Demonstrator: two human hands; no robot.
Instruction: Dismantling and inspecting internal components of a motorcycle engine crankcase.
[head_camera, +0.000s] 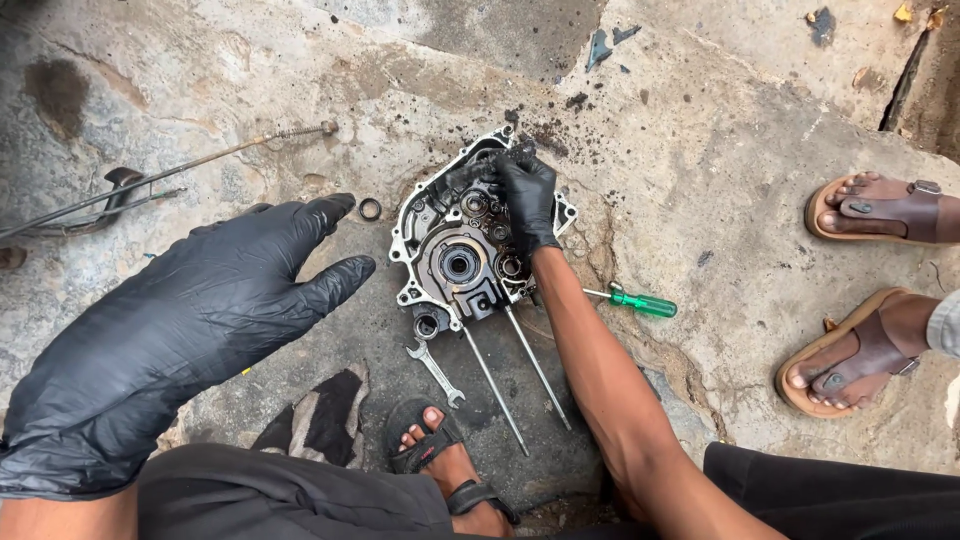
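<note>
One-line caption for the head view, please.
Gloved right hand works the top of an engine crankcase half on concrete; gloved left hand hovers open near a spanner.

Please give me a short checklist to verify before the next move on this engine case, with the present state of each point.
1. Right hand in black glove reaches the top of the grey metal engine crankcase half: ok.
2. Left hand, gloved, is free and raised beside the case: ok.
3. Crankcase lies flat on the stained concrete floor: ok.
4. Small silver open-end wrench is near the case: ok.
5. Green-handled screwdriver is within reach: ok.
6. What the right fingers pinch: cannot tell.
</note>
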